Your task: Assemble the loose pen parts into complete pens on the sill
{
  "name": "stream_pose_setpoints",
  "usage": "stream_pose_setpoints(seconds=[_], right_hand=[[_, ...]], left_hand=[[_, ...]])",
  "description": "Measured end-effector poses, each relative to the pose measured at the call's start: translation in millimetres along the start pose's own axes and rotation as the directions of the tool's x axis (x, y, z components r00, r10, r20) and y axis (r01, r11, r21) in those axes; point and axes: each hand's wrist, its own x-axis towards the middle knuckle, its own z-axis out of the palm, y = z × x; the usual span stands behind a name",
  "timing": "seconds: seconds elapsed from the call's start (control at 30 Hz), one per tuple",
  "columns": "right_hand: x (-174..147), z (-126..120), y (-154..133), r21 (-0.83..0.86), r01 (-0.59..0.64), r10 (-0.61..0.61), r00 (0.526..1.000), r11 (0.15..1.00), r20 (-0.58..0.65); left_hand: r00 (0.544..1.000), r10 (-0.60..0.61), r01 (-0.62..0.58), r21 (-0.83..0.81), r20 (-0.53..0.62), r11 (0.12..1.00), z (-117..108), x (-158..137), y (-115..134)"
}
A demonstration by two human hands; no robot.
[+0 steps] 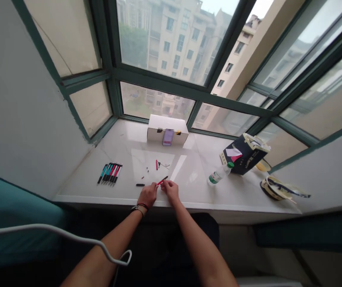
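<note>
Near the front edge of the white sill, my left hand (147, 195) is closed on the lower end of a red and black pen (161, 181). My right hand (171, 189) pinches the same pen farther up, close to its black end. The pen slants up to the right between both hands. Just left of my hands lies a short black pen part (140, 185). Beyond them are a red pen part (157, 164), a thin refill-like piece (163, 166) and several tiny parts (147, 170). Part of the pen is hidden by my fingers.
A row of assembled pens (110, 173) lies to the left. A white box (167, 123) with a small purple packet (167, 137) stands by the window. At right are a green-capped bottle (219, 173), a dark paper bag (244, 154) and a round strapped item (274, 188). A white cable (69, 237) crosses my left forearm.
</note>
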Motion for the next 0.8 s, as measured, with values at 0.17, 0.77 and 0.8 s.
stream_pose_setpoints(seconds=[0.17, 0.77, 0.8], right_hand=[[2.1, -7.8, 9.2, -0.031, -0.066, 0.067, 0.998, 0.997, 0.021], [-2.5, 2.4, 11.3, -0.558, 0.042, -0.037, 0.999, 0.829, 0.02], [-3.8, 2.5, 10.3, -0.58, 0.047, -0.041, 0.999, 0.813, 0.023]], left_hand=[[0.986, -0.153, 0.129, -0.268, -0.068, 0.955, -3.2, 0.3, 4.4], [0.681, -0.692, 0.453, -0.88, 0.241, 0.14, -107.6, -3.6, -53.2], [0.677, -0.69, 0.462, -0.878, 0.256, 0.128, -109.0, -3.9, -55.9]])
